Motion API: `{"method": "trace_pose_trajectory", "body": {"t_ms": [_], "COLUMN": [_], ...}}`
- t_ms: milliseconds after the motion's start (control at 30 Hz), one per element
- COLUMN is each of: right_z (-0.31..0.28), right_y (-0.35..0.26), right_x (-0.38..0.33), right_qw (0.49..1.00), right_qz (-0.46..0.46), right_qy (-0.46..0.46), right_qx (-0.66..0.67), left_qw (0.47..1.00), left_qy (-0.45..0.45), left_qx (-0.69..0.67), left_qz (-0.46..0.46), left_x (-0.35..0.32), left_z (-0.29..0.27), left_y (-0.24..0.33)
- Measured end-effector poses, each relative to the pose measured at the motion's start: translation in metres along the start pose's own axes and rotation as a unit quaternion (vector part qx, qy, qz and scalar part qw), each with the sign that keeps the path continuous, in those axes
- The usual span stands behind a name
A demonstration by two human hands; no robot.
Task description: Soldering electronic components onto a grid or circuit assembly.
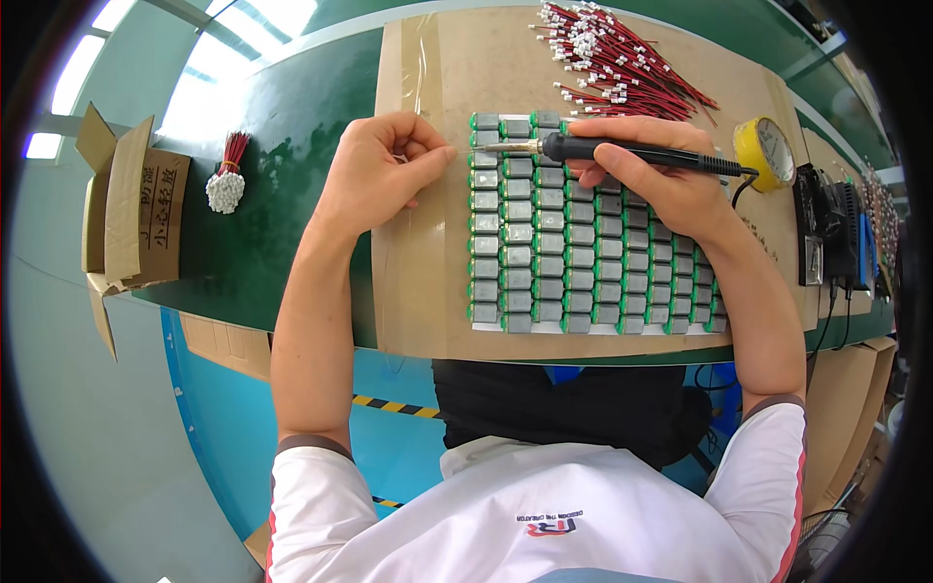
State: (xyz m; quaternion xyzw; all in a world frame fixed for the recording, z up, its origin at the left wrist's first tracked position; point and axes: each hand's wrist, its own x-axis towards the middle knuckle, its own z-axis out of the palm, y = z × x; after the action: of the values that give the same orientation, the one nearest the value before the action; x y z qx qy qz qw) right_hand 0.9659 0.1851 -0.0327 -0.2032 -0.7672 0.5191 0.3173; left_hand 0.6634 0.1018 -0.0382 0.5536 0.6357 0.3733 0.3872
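My right hand (651, 170) grips a soldering iron (573, 148) by its black handle, with the metal tip pointing left. That tip lies over the upper left of a block of small grey rectangular parts with green edges (519, 233), set in close columns on a white sheet. Just left of the tip, my left hand (389, 165) is closed in a pinch by the block's left edge. Whatever sits between those fingertips is too fine to make out. My right hand and forearm cover some of the parts at the upper right.
Red and black wires with white connectors (632, 68) lie piled at the back of the cardboard sheet (423, 291). Yellow tape (764, 155) stands at right, near black equipment (834, 228). On the green tabletop (301, 117) at left are a bundled wire bunch (226, 185) and an open carton (136, 209).
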Motion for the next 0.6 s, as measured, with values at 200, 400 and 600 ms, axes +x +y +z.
{"method": "trace_pose_trajectory", "body": {"t_ms": [200,400,600], "right_z": [0.0003,-0.0001,-0.0004], "right_y": [-0.0013,-0.0012,-0.0010], "right_x": [0.0003,0.0007,0.0007], "right_qw": [1.000,1.000,1.000], "right_qz": [0.002,0.000,-0.004], "right_qy": [-0.005,-0.008,-0.008], "right_qx": [-0.005,-0.009,-0.006], "left_qw": [1.000,1.000,0.999], "left_qy": [-0.006,0.004,-0.011], "left_qx": [0.017,0.006,0.033], "left_qz": [-0.005,-0.003,-0.008], "left_x": [-0.0003,-0.0009,-0.0002], "left_z": [-0.0010,0.0013,-0.0009], "left_y": [0.0013,0.0027,0.0022]}}
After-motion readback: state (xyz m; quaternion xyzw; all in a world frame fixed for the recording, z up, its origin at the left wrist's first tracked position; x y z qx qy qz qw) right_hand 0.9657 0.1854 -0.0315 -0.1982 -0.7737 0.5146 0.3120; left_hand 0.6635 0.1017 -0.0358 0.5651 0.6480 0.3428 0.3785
